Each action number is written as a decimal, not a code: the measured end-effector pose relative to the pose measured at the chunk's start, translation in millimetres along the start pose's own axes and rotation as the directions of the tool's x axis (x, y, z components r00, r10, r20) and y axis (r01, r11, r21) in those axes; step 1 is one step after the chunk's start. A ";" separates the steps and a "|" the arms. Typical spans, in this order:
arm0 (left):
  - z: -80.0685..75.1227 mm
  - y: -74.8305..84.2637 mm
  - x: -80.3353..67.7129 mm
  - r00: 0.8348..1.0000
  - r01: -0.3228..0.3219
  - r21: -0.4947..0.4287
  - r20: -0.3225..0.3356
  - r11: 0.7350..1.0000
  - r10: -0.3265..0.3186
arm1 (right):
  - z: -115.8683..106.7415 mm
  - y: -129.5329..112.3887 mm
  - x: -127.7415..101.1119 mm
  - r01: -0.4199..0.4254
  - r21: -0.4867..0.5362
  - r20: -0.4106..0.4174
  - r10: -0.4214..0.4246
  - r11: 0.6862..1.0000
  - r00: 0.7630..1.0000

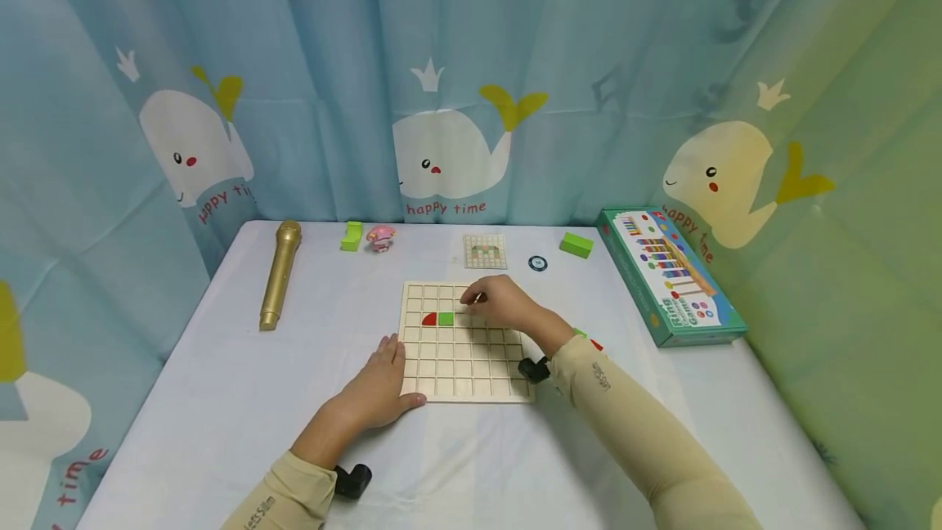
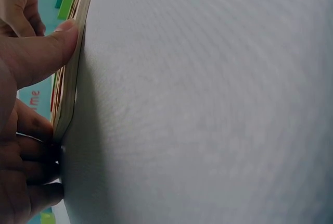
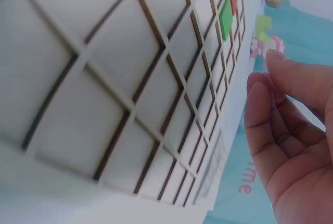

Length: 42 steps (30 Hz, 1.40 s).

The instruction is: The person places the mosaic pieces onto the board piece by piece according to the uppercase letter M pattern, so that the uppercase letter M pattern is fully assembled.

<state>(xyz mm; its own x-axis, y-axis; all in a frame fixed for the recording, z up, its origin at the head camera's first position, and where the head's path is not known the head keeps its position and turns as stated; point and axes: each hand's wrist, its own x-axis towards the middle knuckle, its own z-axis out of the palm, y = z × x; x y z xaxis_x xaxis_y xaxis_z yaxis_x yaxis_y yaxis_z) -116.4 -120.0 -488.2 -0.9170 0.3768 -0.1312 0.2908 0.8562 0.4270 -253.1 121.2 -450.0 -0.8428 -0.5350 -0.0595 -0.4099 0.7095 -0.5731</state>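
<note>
Curtain (image 1: 471, 64) behind the surface: "happy time" in red script under the middle white whale (image 1: 446, 155), approx. centre. Same words, partly cut by folds, under the left whale (image 1: 193, 145) ("happy ti…") and by the yellow whale (image 1: 724, 178) at right. Lower-left curtain edge shows "time" only. Left sleeve (image 1: 272, 501) has small print, prob. "Let's Slim"; right sleeve (image 1: 599, 375) print too small to read. Green box (image 1: 670, 276): lettering on lid illegible. Right wrist view: "…me" on curtain.
</note>
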 end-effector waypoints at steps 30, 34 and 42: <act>0.4 0.7 -0.7 1.000 0.002 0.009 0.007 1.000 -0.002 | -57.7 46.1 -64.1 -0.082 -0.021 -0.091 0.080 0.996 0.993; 0.0 0.8 -0.9 1.000 0.004 0.008 0.006 1.000 -0.004 | -62.0 52.4 -72.1 -0.103 -0.024 -0.104 0.100 0.994 0.990; 0.9 -0.7 -1.2 1.000 -0.008 -0.007 -0.002 1.000 0.008 | -64.8 68.7 -89.3 -0.155 -0.009 -0.108 0.153 0.988 0.982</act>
<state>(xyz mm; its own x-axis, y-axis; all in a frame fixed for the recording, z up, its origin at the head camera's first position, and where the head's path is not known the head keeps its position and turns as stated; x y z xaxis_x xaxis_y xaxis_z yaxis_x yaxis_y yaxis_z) -115.2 -120.8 -489.2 -0.9152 0.3828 -0.1264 0.2959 0.8508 0.4342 -228.6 247.4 -431.1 -0.9283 -0.3673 -0.0575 -0.2778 0.7881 -0.5493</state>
